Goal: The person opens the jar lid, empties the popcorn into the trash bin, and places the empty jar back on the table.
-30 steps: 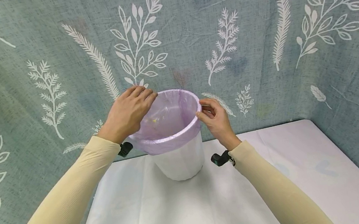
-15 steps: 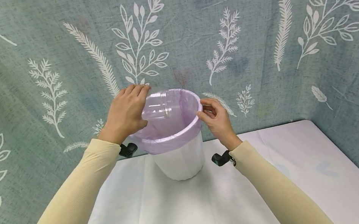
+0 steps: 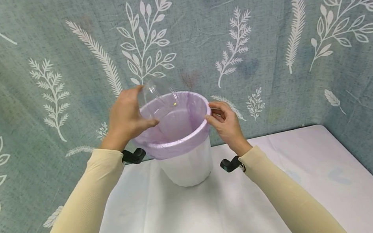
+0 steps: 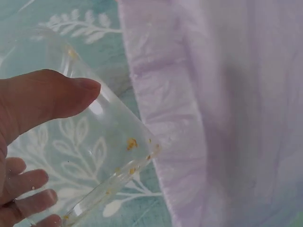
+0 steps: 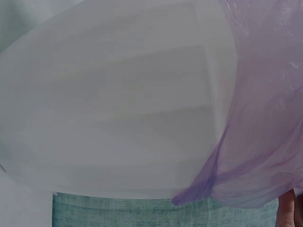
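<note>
A clear plastic jar is tilted over the left part of the bin's mouth, gripped by my left hand. Up close in the left wrist view, the thumb lies along the jar's near wall with the other fingers behind it. Yellow crumbs cling inside the jar near its rim. The white trash bin stands upright, a light purple bin liner folded over its rim. At the right side of that rim, my right hand pinches the liner and edge between thumb and fingers.
Beneath the bin is a table with a white cloth. A grey-green curtain with white leaf prints hangs close behind the bin and on both sides. Black camera mounts sit at the wrists.
From low inside the bin's mouth, the left hand has lifted the jar to above the rim and tilted it. The right hand stays at the rim.
</note>
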A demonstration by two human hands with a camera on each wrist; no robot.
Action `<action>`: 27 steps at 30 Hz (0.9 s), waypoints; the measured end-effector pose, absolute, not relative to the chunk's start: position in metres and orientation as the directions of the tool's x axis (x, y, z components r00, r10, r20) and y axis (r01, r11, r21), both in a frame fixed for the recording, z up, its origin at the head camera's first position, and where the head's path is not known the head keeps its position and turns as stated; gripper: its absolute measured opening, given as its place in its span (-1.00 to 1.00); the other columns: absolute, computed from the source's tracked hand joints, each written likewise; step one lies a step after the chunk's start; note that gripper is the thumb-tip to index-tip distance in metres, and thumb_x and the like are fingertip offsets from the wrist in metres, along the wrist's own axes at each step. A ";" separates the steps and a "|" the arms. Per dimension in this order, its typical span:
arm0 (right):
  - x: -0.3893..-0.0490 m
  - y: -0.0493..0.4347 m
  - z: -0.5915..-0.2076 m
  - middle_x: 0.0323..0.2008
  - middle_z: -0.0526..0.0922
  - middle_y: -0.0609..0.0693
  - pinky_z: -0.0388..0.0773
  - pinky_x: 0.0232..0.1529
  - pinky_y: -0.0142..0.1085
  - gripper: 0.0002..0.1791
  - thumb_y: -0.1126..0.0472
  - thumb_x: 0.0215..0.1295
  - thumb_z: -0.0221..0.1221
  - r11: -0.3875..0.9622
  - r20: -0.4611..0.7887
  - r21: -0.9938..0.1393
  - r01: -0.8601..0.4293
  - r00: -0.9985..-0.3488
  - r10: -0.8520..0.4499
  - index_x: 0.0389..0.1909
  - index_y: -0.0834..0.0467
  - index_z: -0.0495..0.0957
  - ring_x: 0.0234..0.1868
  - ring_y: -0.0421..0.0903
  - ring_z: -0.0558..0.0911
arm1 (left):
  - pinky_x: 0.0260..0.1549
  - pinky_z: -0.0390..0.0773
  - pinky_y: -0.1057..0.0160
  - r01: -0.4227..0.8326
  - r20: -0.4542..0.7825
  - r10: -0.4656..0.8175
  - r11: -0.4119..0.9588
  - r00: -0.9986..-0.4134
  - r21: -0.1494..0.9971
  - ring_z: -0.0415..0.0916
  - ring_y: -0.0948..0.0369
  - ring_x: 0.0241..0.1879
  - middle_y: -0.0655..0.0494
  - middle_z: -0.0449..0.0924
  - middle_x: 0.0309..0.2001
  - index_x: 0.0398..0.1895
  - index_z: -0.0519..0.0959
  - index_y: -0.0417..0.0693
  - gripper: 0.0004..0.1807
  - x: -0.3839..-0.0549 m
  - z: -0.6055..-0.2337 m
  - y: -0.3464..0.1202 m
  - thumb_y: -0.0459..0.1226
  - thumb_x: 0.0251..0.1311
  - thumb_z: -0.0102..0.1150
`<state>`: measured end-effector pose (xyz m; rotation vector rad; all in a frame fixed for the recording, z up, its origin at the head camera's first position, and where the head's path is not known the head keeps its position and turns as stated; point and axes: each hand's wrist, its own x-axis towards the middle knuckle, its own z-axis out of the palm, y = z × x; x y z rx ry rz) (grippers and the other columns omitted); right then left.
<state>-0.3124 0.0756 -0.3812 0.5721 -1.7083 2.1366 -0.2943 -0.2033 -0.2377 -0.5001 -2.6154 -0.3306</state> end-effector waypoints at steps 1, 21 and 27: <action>-0.312 0.075 -0.381 0.30 0.43 0.29 0.44 0.41 -0.10 -0.52 0.52 0.39 0.26 -0.216 0.512 -0.837 -0.503 -0.859 0.017 0.29 0.52 0.45 0.32 0.21 0.51 | 0.21 0.49 -0.29 0.395 0.485 0.270 0.902 -0.831 0.175 0.39 -0.21 0.35 -0.26 0.49 0.35 0.48 0.34 -0.29 0.20 -0.294 -0.239 -0.205 -0.11 -0.31 0.77; -0.311 0.076 -0.380 0.31 0.42 0.31 0.41 0.43 -0.07 -0.53 0.51 0.41 0.24 -0.207 0.495 -0.849 -0.487 -0.869 0.014 0.30 0.51 0.45 0.31 0.18 0.52 | 0.10 0.52 -0.07 0.373 0.537 -0.006 0.714 -0.844 0.593 0.55 -0.14 0.10 -0.19 0.62 0.11 0.16 0.49 -0.23 -0.07 -0.292 -0.271 -0.212 -0.07 -0.29 0.81; -0.312 0.075 -0.381 0.30 0.43 0.30 0.41 0.43 -0.05 -0.54 0.51 0.41 0.23 -0.217 0.499 -0.845 -0.489 -0.867 0.015 0.29 0.51 0.45 0.30 0.17 0.52 | 0.16 0.57 -0.01 0.375 0.517 -0.026 0.658 -0.855 0.653 0.56 -0.10 0.12 -0.18 0.63 0.08 0.20 0.46 -0.29 -0.08 -0.290 -0.276 -0.214 -0.11 -0.22 0.78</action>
